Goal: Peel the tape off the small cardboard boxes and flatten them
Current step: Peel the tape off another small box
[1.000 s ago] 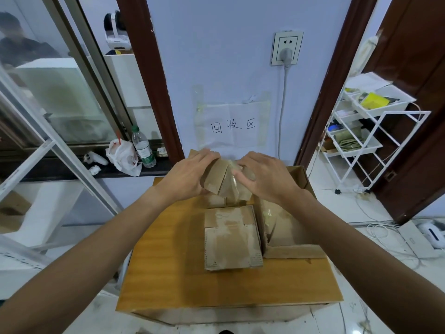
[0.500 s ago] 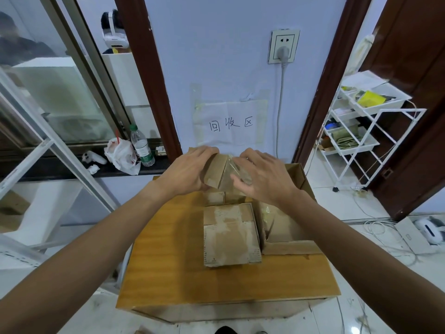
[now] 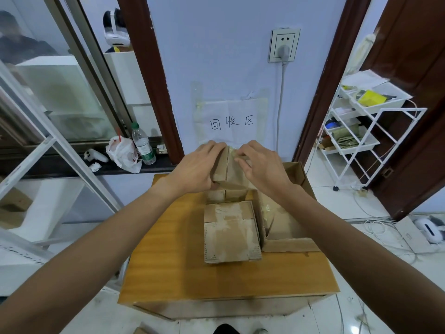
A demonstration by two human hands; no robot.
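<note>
Matte cardboard box (image 3: 225,171), glossy tape (image 3: 231,151) along its top, above a wooden table (image 3: 168,261): left hand (image 3: 196,168) grips its side, right hand (image 3: 263,168) pinches the tape.

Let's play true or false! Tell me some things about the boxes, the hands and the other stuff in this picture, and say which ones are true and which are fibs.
1. The left hand and the right hand both hold a small box above the table. True.
2. The water bottle stands on the table. False: it stands on the dark ledge by the window.
3. A plug sits in the wall socket. True.
4. The big box on the right side of the table is closed. False: its top is open.
</note>
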